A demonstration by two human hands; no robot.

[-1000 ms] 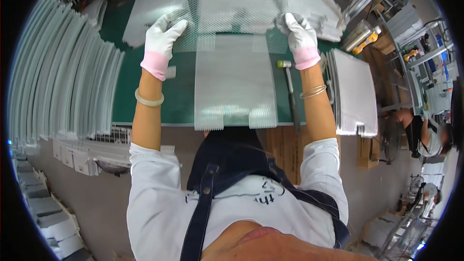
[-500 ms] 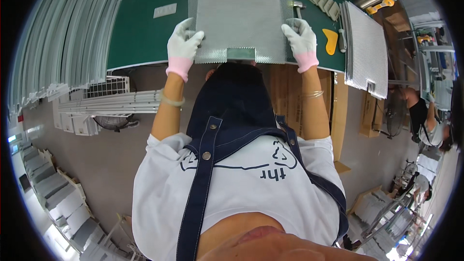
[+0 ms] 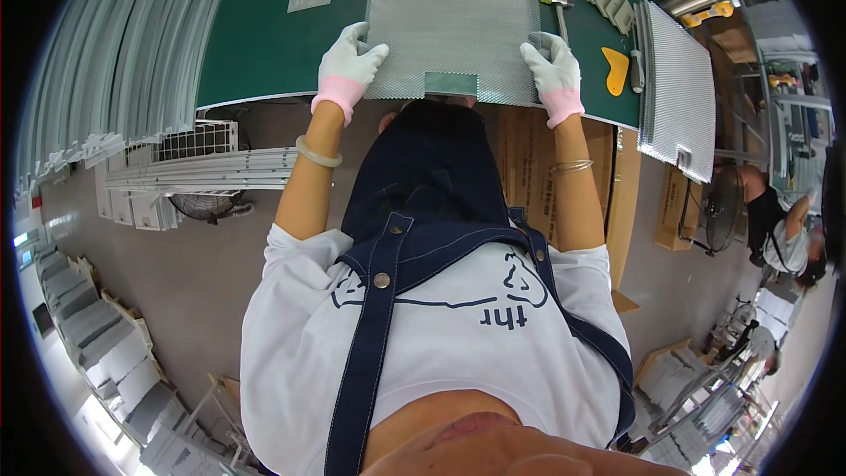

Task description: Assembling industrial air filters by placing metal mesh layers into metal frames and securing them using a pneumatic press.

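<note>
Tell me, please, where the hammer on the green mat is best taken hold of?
Probably by the handle: the hammer lies flat right of the mesh sheet, head away, handle running toward the right hand. Come from the near edge.

Grey concrete floor (image 3: 203,256) — green-topped workbench (image 3: 264,35), cardboard boxes (image 3: 529,159) beneath, pale strips (image 3: 97,62) stacked left

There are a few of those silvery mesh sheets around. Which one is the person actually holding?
The mesh sheet lying flat on the green table, gripped at its near corners by the left hand and right hand. The mesh stack at right lies untouched.
</note>
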